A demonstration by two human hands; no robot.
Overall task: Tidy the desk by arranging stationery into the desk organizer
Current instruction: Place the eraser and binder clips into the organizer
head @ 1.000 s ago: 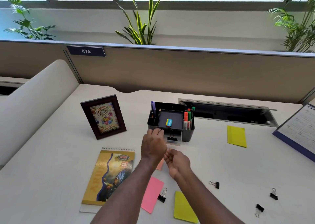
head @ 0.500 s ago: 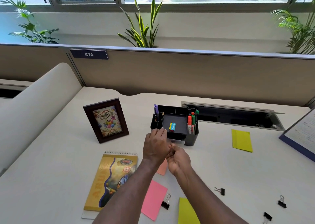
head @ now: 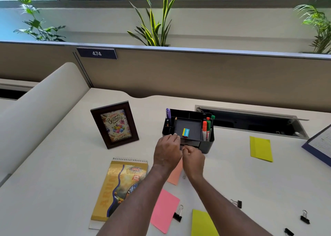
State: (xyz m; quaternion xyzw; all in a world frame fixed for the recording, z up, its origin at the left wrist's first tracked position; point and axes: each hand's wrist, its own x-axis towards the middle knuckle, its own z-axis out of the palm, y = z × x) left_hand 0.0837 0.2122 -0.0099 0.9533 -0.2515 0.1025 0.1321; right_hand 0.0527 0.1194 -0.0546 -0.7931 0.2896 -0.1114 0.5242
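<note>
Resting left hand [head: 167,150] on front-left rim of desk organizer [head: 208,145] — fingers [head: 174,135] fairly straight, laid over the tray edge, gripping nothing. Curling right hand [head: 193,158] tight against drawer [head: 192,143] at organizer's front, just below and touching left hand; can't tell whether pinching anything, fingertips hidden. Organizer mid-desk, directly ahead of both hands, in contact with both.

Already stocked: yellow-blue box [head: 185,133] in centre tray, markers [head: 206,130] in right compartment, purple pens [head: 168,115] and pencil [head: 175,120] in left.

Lying loose on desk [head: 53,164]: orange note [head: 176,175] under the wrists, pink note [head: 163,211] and yellow note [head: 203,223] nearer the body, second yellow note [head: 260,150] well right of organizer — plus binder clip [head: 178,214] just beside pink note, three more clips [head: 237,203] toward bottom right.

Left of organizer: photo frame [head: 114,124] standing upright, spiral notebook [head: 120,189] flat in front of it.
</note>
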